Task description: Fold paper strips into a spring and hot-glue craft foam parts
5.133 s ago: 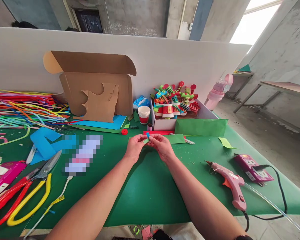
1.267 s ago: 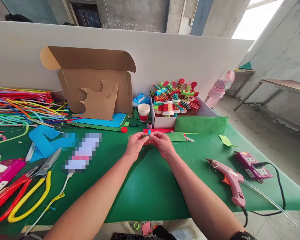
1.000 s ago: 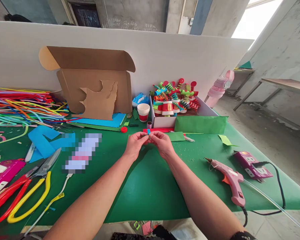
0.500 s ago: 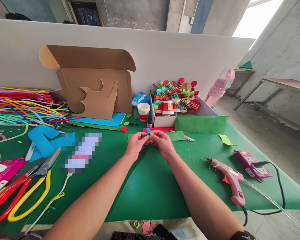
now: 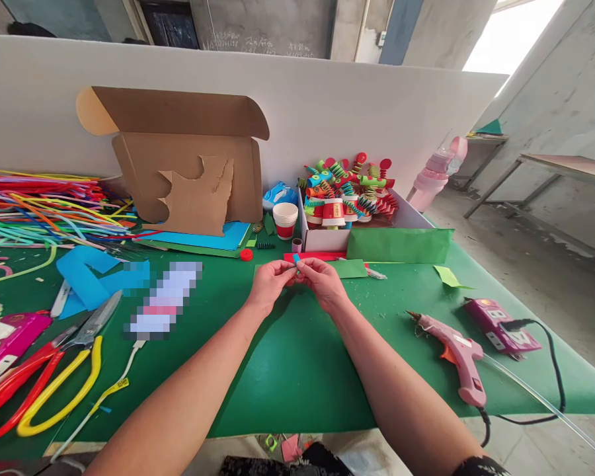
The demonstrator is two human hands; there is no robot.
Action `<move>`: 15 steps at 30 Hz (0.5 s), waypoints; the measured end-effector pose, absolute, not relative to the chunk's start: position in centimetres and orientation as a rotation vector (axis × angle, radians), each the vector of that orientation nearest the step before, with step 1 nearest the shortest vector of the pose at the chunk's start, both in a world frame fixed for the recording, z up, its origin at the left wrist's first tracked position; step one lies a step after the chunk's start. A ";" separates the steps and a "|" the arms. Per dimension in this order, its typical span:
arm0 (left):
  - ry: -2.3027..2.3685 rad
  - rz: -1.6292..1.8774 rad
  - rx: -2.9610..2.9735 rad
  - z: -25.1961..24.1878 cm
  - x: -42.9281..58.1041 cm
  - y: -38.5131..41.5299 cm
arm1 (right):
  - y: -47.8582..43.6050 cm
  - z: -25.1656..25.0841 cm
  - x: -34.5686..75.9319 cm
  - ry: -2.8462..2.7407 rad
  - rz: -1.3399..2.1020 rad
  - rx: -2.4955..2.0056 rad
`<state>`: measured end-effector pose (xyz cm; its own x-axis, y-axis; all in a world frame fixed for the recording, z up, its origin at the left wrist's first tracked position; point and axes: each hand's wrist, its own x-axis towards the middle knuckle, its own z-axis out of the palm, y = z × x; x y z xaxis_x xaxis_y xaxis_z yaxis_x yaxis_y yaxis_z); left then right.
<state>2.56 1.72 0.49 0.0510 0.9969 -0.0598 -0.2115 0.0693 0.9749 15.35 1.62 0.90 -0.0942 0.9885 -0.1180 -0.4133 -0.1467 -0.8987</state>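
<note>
Over the middle of the green table, my left hand [image 5: 270,284] and my right hand [image 5: 321,281] meet at the fingertips. Between them they pinch a small blue strip [image 5: 296,258], probably paper; its lower part is hidden by the fingers. Just behind the hands lie a green paper strip [image 5: 350,268] and a red strip [image 5: 322,256]. A short dark-rimmed paper roll [image 5: 296,245] stands close beyond the fingertips. Near it are a red disc [image 5: 246,254] and a dark folded paper spring [image 5: 266,246].
A pink glue gun [image 5: 456,354] with its cord and a magenta power block [image 5: 503,327] lie right. Scissors [image 5: 86,337], blue paper [image 5: 86,281] and pipe cleaners [image 5: 44,211] are left. A box of paper-cup figures [image 5: 333,213], stacked cups [image 5: 285,219] and an open carton [image 5: 188,116] stand behind.
The blue strip has turned slightly between my fingertips and now sits more upright. Both hands stay in nearly the same place.
</note>
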 end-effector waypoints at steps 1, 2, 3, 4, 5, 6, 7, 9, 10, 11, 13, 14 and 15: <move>1.050 1.219 1.027 0.5 2.6 1.7 | 1.7 0.9 15.4 -0.863 1.526 -0.944; 1.051 1.216 1.029 0.5 2.5 1.7 | 1.7 0.9 15.4 -0.865 1.525 -0.946; 1.053 1.213 1.027 0.5 2.5 1.7 | 1.7 0.9 15.5 -0.868 1.527 -0.948; 1.056 1.212 1.019 0.5 2.5 1.7 | 1.8 0.8 15.5 -0.869 1.531 -0.951; 1.058 1.212 1.001 0.6 2.5 1.7 | 1.8 0.8 15.6 -0.867 1.537 -0.953; 1.058 1.217 0.976 0.6 2.5 1.6 | 1.8 0.8 15.6 -0.862 1.544 -0.954; 1.056 1.225 0.948 0.7 2.4 1.6 | 1.8 0.8 15.7 -0.855 1.554 -0.953; 1.044 1.242 0.903 0.7 2.4 1.6 | 1.7 0.8 15.7 -0.839 1.581 -0.949; 1.037 1.247 0.892 0.7 2.4 1.6 | 1.7 0.9 15.6 -0.828 1.597 -0.945; 1.031 1.249 0.888 0.7 2.4 1.6 | 1.7 0.9 15.6 -0.817 1.615 -0.942; 1.023 1.250 0.885 0.7 2.4 1.6 | 1.7 1.0 15.6 -0.791 1.651 -0.938; 1.022 1.250 0.879 0.7 2.5 1.6 | 1.7 1.0 15.6 -0.778 1.666 -0.934; 1.023 1.251 0.871 0.7 2.5 1.6 | 1.7 1.0 15.5 -0.768 1.676 -0.929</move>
<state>2.50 1.60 0.70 0.0226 0.9913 -0.1298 -0.3241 0.1301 0.9370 15.52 1.67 0.99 -0.1751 0.9617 -0.2109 -0.4685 -0.2698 -0.8412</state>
